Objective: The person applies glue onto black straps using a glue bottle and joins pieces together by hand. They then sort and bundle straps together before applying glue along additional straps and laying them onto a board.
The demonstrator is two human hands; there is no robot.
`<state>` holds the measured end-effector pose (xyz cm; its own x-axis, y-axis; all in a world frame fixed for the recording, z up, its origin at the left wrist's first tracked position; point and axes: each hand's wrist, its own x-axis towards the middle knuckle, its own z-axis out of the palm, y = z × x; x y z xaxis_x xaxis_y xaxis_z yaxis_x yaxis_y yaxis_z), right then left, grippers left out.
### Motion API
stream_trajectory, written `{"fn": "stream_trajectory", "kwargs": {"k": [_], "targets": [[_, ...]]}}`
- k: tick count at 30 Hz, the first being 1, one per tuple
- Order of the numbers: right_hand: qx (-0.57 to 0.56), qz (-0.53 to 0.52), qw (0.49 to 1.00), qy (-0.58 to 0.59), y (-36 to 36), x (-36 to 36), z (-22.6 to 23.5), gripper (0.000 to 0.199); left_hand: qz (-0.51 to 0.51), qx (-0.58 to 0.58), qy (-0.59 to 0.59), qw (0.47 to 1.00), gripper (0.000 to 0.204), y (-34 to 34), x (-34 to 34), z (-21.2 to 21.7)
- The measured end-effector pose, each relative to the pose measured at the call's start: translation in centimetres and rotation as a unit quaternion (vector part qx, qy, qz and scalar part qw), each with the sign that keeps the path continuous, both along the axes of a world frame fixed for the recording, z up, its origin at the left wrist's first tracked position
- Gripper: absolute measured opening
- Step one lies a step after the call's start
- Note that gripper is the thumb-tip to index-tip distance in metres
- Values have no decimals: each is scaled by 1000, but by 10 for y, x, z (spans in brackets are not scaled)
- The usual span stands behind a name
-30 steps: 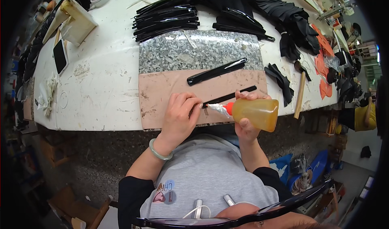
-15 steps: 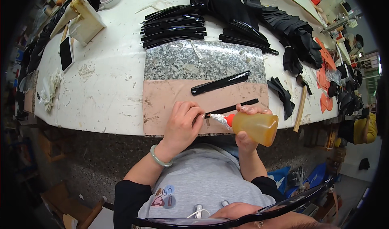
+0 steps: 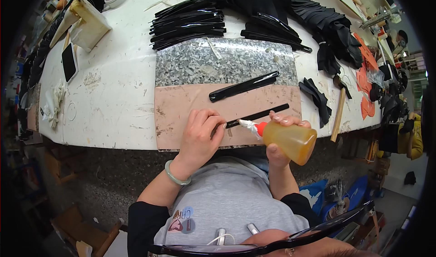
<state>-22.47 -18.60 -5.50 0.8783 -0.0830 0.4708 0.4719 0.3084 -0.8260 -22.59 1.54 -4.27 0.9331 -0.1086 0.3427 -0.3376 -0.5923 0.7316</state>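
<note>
My right hand (image 3: 281,153) grips a squeeze bottle (image 3: 293,141) of amber liquid, probably glue, tipped toward the left. Its red cap and white-wrapped nozzle (image 3: 249,125) lie close over a narrow black strip (image 3: 265,113) on the pinkish-tan board (image 3: 181,102). My left hand (image 3: 202,132), with a pale bangle at its wrist, pinches the strip's left end between thumb and fingers. Beyond that strip, a few glossy black strips (image 3: 243,87) lie slantwise. Whether the nozzle tip touches the strip is hard to tell.
Behind the board is a speckled stone slab (image 3: 181,66). Stacks of glossy black strips (image 3: 188,23) lie past it. At the right are a wooden-handled hammer (image 3: 337,116) and matte black pieces (image 3: 315,102); at the left, a phone (image 3: 69,62). A person in yellow (image 3: 411,136) is far right.
The bottle's nozzle has shifted slightly right along the strip, away from my left fingertips. My left hand still pinches the strip's end. The whole view has shifted a little.
</note>
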Motion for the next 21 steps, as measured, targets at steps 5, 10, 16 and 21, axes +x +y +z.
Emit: {"fn": "stream_trajectory", "kwargs": {"k": [5, 10, 16, 21], "targets": [[-5, -22, 999, -30, -10, -3, -4, 73, -5, 12, 7, 1000, 10, -1, -1, 2], [-122, -47, 990, -55, -28, -4, -1, 76, -1, 9, 10, 1000, 11, -1, -1, 0], [-119, -56, 990, -52, -41, -6, -2, 77, 3, 11, 10, 1000, 10, -2, -1, 0], [-77, -104, 990, -63, -52, -8, -3, 81, 6, 20, 9, 1000, 10, -2, 0, 1]]}}
